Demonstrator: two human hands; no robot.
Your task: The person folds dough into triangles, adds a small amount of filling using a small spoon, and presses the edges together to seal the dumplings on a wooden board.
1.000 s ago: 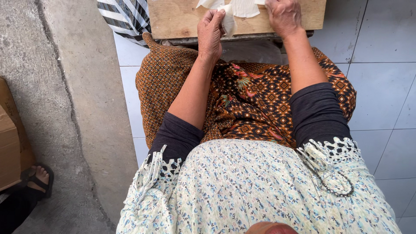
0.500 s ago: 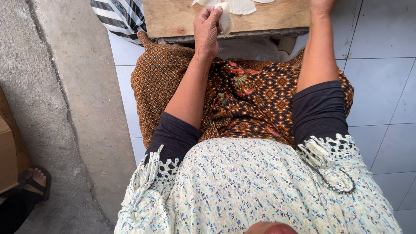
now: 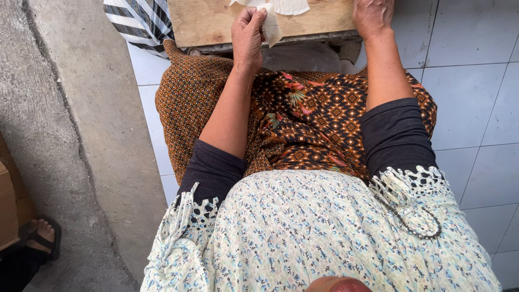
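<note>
My left hand (image 3: 247, 37) pinches a thin white sheet of dough (image 3: 270, 24) at the near edge of a low wooden board (image 3: 216, 21). More white dough (image 3: 286, 6) lies flat on the board at the top of the view. My right hand (image 3: 372, 16) rests palm down on the board's right end; what lies under it is hidden. Both forearms reach out over my lap, which is covered by a brown patterned cloth (image 3: 313, 124).
A striped cloth (image 3: 138, 21) lies left of the board. White floor tiles (image 3: 476, 81) spread to the right, a grey concrete strip (image 3: 70, 135) to the left. Another person's sandalled foot (image 3: 40, 235) and a brown box edge (image 3: 8, 211) sit at lower left.
My right hand has come back into view onto the board's right end. My left hand has lifted the white sheet slightly off the board edge.
</note>
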